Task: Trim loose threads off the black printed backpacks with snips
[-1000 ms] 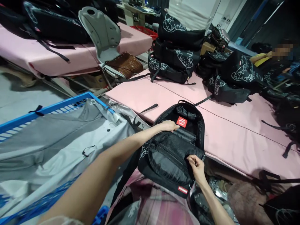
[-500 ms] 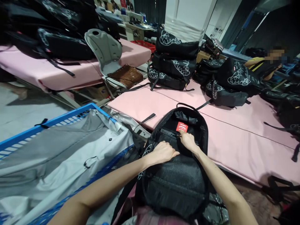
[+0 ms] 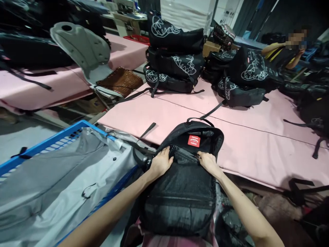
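Open black backpack (image 3: 180, 206) at six o'clock, its top against the pink bench (image 3: 246, 137). The left hand (image 3: 160, 163), fingers slightly spread, presses the inner pocket (image 3: 185, 175) at its ten o'clock edge; the right hand (image 3: 207, 162) pinches its two o'clock edge. Uneven pulling could snag the fabric; a loosened left hand could let the backpack twist.

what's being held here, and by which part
The right hand pinches the open black backpack inside, below its red label; the left hand touches its left side, grip unclear.
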Motion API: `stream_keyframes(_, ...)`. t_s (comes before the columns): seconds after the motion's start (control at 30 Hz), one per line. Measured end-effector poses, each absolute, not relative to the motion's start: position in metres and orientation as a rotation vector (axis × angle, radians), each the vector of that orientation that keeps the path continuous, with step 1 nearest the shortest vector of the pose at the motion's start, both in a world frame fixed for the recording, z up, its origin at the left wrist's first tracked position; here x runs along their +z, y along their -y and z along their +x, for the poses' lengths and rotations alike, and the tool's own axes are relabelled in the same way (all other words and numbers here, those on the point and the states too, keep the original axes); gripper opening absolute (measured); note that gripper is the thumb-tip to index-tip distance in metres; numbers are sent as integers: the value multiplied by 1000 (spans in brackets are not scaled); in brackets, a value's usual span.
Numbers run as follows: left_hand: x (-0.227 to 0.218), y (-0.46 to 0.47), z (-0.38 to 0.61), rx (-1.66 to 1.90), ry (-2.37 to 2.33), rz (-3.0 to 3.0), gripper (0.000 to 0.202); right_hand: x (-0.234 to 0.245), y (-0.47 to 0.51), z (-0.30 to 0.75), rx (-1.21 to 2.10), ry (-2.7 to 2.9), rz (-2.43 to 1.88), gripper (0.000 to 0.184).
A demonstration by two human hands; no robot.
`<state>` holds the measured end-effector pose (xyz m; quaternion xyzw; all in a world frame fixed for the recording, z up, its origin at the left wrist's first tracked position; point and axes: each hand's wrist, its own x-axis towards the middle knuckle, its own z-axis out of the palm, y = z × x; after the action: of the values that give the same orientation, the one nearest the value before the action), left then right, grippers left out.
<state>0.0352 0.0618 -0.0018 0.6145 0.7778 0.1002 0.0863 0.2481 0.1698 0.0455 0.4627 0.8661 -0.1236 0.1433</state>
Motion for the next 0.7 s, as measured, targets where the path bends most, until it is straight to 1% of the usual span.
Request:
stream_keyframes(0.1, -1, -73, 36, 150, -2360, 1747, 58, 45, -174, 248, -380, -2520, 1324, 27)
stream_keyframes(0.17, 4, -82, 35, 20, -2327, 1685, 57, 44, -176, 249, -399, -2542, 1316, 27)
stream_keyframes(0.23, 12, -92, 33, -50, -2260, 1683, 50, 41, -177, 252, -423, -2566, 1311, 27)
stream_keyframes(0.33, 24, -112, 33, -57, -2179, 1767, 38, 37, -181, 260, -499, -2631, 1286, 32)
stream_keyframes(0.4, 30, -126, 36, -51, -2132, 1830, 34, 34, -187, 266, -580, -2703, 1256, 38)
stream_keyframes(0.47, 32, -136, 41, -59, -2102, 1877, 32, 32, -199, 268, -630, -2738, 1303, 37)
stream_keyframes(0.6, 27, -140, 54, -103, -2094, 1940, 33, 28, -238, 258, -509, -2576, 1599, 34)
stream_keyframes(0.7, 19, -136, 60, -103, -2093, 1982, 35, 24, -262, 242, -465, -2496, 1633, 35)
